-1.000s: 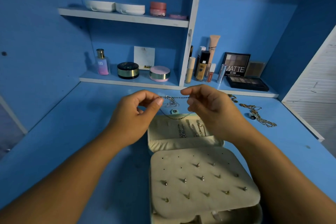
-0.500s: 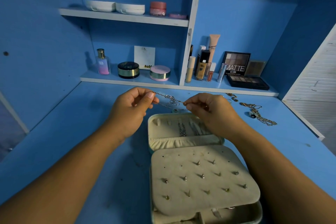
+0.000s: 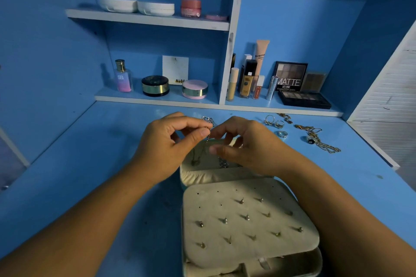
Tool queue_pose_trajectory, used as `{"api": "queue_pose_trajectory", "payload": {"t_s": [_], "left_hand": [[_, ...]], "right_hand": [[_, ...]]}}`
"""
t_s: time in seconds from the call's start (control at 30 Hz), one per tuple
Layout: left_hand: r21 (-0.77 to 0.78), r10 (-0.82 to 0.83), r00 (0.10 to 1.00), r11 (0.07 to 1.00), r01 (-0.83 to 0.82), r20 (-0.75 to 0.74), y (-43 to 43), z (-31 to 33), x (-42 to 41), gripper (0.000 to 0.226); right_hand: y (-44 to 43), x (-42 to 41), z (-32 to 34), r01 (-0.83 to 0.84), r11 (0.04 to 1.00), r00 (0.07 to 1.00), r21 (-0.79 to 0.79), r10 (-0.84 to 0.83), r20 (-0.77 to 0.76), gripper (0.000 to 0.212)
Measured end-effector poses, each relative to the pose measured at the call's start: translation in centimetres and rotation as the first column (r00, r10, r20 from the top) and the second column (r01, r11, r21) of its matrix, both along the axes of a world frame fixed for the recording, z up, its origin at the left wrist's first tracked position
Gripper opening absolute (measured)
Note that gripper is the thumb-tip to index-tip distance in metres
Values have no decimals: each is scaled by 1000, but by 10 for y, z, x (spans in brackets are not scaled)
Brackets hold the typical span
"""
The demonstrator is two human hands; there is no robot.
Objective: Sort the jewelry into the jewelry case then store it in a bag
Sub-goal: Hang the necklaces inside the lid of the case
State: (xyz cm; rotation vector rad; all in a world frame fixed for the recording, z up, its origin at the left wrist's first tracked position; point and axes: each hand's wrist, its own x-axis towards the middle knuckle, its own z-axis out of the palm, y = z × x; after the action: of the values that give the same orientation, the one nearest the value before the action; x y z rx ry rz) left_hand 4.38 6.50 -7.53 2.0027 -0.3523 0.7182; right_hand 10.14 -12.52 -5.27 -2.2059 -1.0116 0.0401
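A thin silver necklace [image 3: 207, 136] hangs from my left hand [image 3: 171, 144], which pinches it between thumb and forefinger over the far half of the open cream jewelry case [image 3: 213, 209]. My right hand [image 3: 249, 148] hovers beside it; its forefinger tip is at the pinch and its thumb is held apart below. The chain drops into the case's far compartment [image 3: 202, 175], where other silver pieces [image 3: 222, 164] lie. The near panel holds several stud earrings [image 3: 247, 217].
Loose rings [image 3: 270, 119] and gold chains [image 3: 324, 144] lie on the blue desk to the right. Another silver piece [image 3: 208, 119] lies just behind my hands. Cosmetics fill the back shelves, among them a perfume bottle [image 3: 122, 76] and an eyeshadow palette [image 3: 304, 99].
My hands have come together, so the necklace no longer stretches between them. It now hangs from my left hand, and my right thumb has come off it.
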Motion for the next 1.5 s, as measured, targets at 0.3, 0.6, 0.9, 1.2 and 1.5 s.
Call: {"api": "queue_pose_trajectory", "payload": {"t_s": [0.3, 0.6, 0.9, 1.2, 1.5], "left_hand": [[123, 80, 990, 988, -94, 117, 4, 0, 1, 14], [-125, 132, 978, 980, -153, -159, 4, -6, 5, 14], [-98, 134, 965, 982, -159, -224, 4, -7, 4, 17], [-83, 119, 954, 986, -147, -275, 5, 1, -2, 13], [-189, -168, 885, 978, 93, -434, 5, 18, -12, 11]], "right_hand": [[1, -1, 1, 101, 972, 988, 212, -72, -139, 9], [3, 7, -2, 264, 883, 932, 387, -130, -337, 11], [2, 11, -9, 256, 936, 941, 242, -185, -283, 7], [-2, 10, -10, 220, 967, 960, 132, -190, -204, 4], [-7, 5, -4, 132, 983, 977, 124, -108, -182, 3]]}}
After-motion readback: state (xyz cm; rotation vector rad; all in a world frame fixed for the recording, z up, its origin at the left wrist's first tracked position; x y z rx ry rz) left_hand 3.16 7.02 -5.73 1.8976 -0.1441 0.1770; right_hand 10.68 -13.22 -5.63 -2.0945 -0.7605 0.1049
